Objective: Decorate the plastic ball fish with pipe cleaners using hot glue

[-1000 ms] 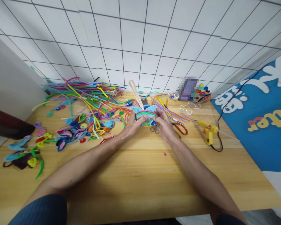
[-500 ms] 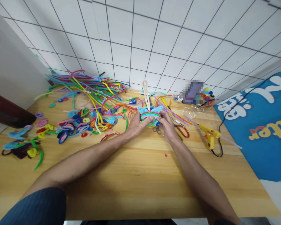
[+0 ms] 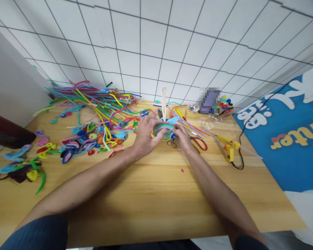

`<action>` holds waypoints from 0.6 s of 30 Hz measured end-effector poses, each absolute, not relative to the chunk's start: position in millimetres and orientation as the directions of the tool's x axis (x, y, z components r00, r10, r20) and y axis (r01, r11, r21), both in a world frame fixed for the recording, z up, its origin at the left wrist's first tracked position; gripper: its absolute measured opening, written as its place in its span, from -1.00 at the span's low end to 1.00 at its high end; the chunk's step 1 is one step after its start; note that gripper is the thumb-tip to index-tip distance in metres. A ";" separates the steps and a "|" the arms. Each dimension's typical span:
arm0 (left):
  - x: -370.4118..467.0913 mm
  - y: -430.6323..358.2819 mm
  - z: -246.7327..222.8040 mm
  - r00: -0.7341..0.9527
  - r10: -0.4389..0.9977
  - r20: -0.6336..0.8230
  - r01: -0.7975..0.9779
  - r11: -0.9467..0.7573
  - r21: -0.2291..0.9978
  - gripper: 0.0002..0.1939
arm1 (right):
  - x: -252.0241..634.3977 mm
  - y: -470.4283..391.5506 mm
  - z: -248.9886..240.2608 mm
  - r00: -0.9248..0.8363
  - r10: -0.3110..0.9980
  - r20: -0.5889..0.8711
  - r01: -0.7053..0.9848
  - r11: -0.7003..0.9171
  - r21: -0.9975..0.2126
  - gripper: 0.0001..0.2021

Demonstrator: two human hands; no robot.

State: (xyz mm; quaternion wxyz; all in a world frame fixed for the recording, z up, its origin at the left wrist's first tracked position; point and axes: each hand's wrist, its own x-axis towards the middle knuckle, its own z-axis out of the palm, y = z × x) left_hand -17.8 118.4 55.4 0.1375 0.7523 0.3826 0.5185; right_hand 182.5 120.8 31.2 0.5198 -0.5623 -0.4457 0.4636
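Observation:
Both hands hold a round craft piece (image 3: 165,130) made of rainbow-coloured bands, with a light-blue pointed shape on its upper right and a pale loop (image 3: 164,104) standing up from its top. My left hand (image 3: 146,135) curls round the left side, its fingers over the upper edge and its thumb on the front. On the right side, my right hand (image 3: 183,138) grips the rim with fingers and thumb. Small scissors (image 3: 171,143) lie on the table just below the piece, partly covered. Red-handled scissors (image 3: 200,143) rest right of my right hand.
Piled pipe cleaners (image 3: 94,95) lie along the wall at the back left, with coiled coloured pieces (image 3: 88,139) before them. A yellow glue gun (image 3: 231,149) with a black cord is at the right. Clear balls (image 3: 206,123) stand behind it. A dark red cylinder (image 3: 10,130) is far left.
My left hand has shifted up and over the craft piece's upper left, covering the left blue point. The piece has turned slightly. The whole view has shifted a little.

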 end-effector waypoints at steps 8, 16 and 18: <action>-4.3 118.8 35.7 0.568 0.636 0.521 0.639 -0.741 0.208 -0.48 | 176.4 119.9 31.2 0.172 0.983 -0.068 -0.042 -0.062 -0.997 -0.67; -30.2 137.4 41.8 0.575 0.569 0.588 0.616 -0.774 0.146 -0.45 | 178.4 123.9 34.8 0.158 0.983 -0.094 -0.078 -0.083 -0.993 -0.77; -37.2 139.5 41.2 0.593 0.526 0.610 0.595 -0.797 0.109 -0.43 | 179.2 123.0 35.8 0.144 0.987 -0.064 -0.035 -0.060 -0.998 -0.76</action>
